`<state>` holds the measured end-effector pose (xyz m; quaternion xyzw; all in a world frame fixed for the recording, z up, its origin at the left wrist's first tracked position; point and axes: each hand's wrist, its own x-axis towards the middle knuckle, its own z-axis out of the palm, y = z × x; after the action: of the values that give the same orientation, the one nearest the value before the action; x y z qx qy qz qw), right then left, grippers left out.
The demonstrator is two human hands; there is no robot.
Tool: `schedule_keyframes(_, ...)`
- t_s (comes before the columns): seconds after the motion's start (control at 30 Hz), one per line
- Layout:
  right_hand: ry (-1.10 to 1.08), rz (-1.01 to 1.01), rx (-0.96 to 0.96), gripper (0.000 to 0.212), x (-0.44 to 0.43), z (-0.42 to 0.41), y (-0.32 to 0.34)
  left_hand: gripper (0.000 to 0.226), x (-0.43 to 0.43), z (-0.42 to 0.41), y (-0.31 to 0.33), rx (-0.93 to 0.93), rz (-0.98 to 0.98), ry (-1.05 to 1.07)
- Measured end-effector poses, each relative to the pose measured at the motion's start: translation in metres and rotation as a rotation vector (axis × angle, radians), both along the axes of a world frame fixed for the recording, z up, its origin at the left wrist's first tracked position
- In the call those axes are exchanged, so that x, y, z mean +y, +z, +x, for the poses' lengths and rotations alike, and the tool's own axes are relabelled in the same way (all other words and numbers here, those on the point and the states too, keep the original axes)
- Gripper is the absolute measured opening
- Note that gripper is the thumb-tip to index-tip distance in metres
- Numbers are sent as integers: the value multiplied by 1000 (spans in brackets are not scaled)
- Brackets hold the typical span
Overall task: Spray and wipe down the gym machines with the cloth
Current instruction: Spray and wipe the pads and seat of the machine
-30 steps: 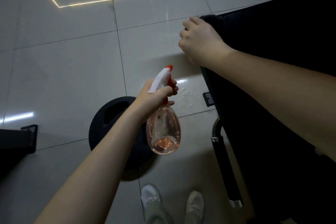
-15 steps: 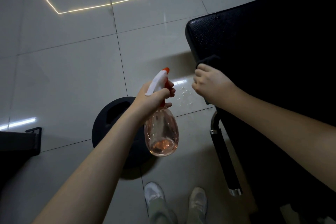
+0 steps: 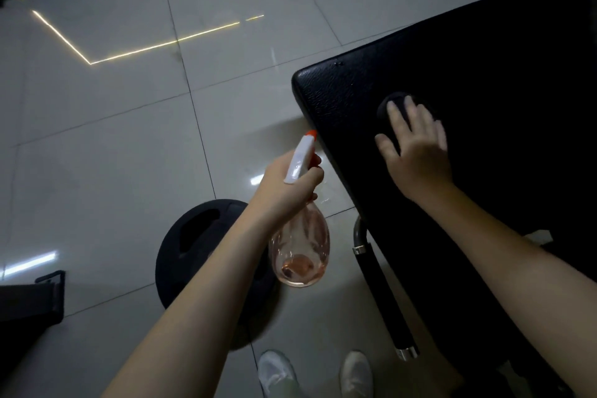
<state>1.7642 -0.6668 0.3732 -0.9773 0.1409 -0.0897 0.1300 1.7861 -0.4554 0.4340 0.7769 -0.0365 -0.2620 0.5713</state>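
Here, one dark cloth (image 3: 392, 103) lies on the black pad (image 3: 484, 107) of the gym machine, close to the pad's near corner. It is almost the same colour as the pad, so only its rounded edge shows past the fingertips. The right hand (image 3: 416, 149) lies flat on top of it with the fingers spread wide and pressing down; it is a little blurry. There is one spray bottle (image 3: 300, 236), and the left hand (image 3: 287, 187) is wrapped around its neck, with a finger at the front of the sprayer. The bottle is clear pink and round like a pear, with a white top and an orange tip, and a small bit of liquid sits at the bottom. It hangs over the floor, just beside the pad's edge. One black bar (image 3: 382, 297) with shiny silver rings runs under the pad. One round black weight plate (image 3: 193, 242) lies flat on the shiny pale tile floor (image 3: 113, 155), behind the left arm. Two white shoes (image 3: 277, 371) show at the bottom. More dark gear sits at the far top left and at the left edge.
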Motion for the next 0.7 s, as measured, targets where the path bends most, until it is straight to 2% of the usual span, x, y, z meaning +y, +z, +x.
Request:
schedule_keyframes(0.13,38,-108,47,60,-31,4,6,24,-18,11,15,-67,33,-11)
schedule_keyframes(0.23,103,-103,-7,56,-45,2,1,6,-23,23,20,-99,87,0)
schedule_keyframes(0.27,96,-109,-31,55,-51,-1,-2,7,-23,26,22,-111,102,-5)
schedule_keyframes(0.4,-66,-75,-40,55,-75,-8,-2,9,-28,36,27,-107,125,-29)
schedule_keyframes(0.57,-158,-49,-17,57,-100,-14,6,18,-39,44,37,-52,92,-115)
schedule_keyframes(0.63,-185,-28,-11,56,-111,-16,7,28,-45,47,42,-42,90,-164)
schedule_keyframes(0.7,-203,-1,-25,56,-119,-16,6,26,-55,51,44,-45,100,-209)
